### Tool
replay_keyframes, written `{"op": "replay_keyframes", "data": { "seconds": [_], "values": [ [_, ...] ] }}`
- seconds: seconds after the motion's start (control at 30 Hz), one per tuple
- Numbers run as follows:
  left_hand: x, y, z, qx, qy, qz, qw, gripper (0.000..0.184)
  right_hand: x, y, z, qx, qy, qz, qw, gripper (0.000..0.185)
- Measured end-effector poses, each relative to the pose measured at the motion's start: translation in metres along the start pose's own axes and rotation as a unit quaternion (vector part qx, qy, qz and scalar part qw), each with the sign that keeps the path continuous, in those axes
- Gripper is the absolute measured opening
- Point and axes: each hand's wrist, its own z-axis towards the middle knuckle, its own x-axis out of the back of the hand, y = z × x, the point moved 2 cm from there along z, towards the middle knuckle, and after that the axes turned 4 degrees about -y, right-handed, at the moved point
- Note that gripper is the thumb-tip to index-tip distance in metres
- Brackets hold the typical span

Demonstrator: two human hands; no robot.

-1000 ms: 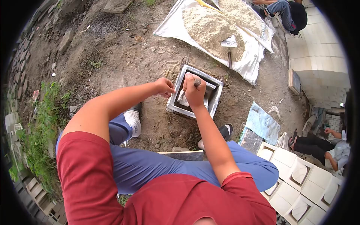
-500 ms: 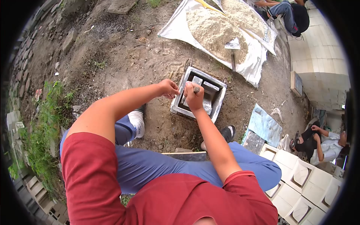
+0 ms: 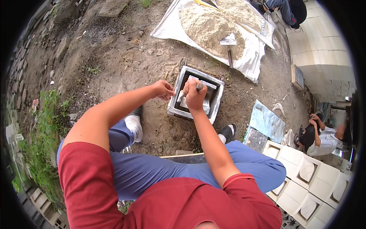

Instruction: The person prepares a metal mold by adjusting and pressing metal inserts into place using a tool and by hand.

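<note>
In front of me on the dirt stands a square box-shaped metal mould [image 3: 218, 100], its rim greyish and powdery, with pale metal-looking pieces [image 3: 206, 82] inside it. My right hand [image 3: 195, 95] is above the opening, closed in a fist round a tool with a round dark handle [image 3: 199, 87]; the tool's lower end is hidden. At the mould's left rim is my left hand [image 3: 164, 90], fingers bent together and fingertips at the edge. Whatever they may pinch cannot be made out.
Beyond the mould, a white sheet [image 3: 167, 27] bears a pale sandy heap [image 3: 202, 28] with a trowel-like tool [image 3: 228, 39] on it. Pale hollow blocks [image 3: 291, 156] stand at lower right, near a seated person [image 3: 324, 141]. Another person [image 3: 284, 11] is at upper right. Weeds [image 3: 45, 141] grow at left.
The whole view has shifted slightly. My right hand, still round the handle, has moved a little rightward over the mould's opening. My left hand stays at the left rim.
</note>
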Motion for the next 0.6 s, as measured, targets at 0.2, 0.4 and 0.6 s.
{"op": "replay_keyframes", "data": {
  "seconds": [0.2, 0.4, 0.6],
  "values": [
    [-0.002, 0.001, -0.001, 0.022, 0.007, -0.023, 0.999, 0.019, 0.017, 0.038, -0.023, 0.031, -0.017, -0.098, 0.995, 0.044],
    [0.000, -0.001, 0.001, 0.017, -0.006, 0.008, 1.000, 0.019, -0.004, -0.010, -0.016, -0.012, 0.014, -0.060, 0.998, 0.044],
    [0.008, 0.014, 0.003, 0.001, 0.003, 0.039, 0.999, 0.017, -0.009, 0.011, -0.024, 0.029, -0.028, -0.169, 0.985, 0.041]
  ]
}}
